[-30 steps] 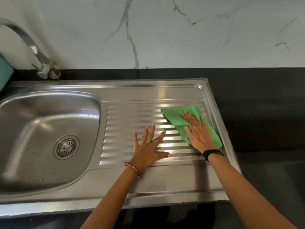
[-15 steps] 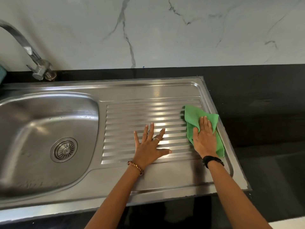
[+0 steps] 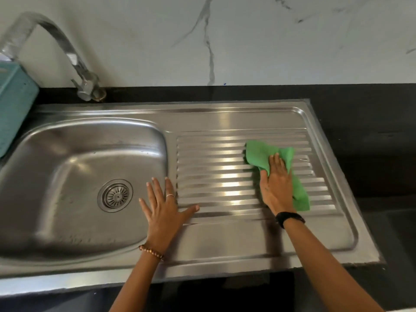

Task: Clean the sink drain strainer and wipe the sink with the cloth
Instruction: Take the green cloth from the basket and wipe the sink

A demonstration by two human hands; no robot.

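While the right hand [image 3: 275,185] presses flat, fingers together, on the green cloth [image 3: 261,154] at the drainboard's [image 3: 213,167] right side, the wipe step looks underway. Left hand [image 3: 163,210] braces, fingers spread, holding nothing, on the basin edge; strainer [image 3: 115,195] sits in the drain. Next likely needs strokes leftward toward the basin.

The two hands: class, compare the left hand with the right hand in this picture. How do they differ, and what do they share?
The left hand lies bare on the steel at the basin's edge; the right hand presses the green cloth on the ridged drainboard. The left wrist has a beaded bracelet, the right a black band. Both lie flat, palm down, with straight fingers.
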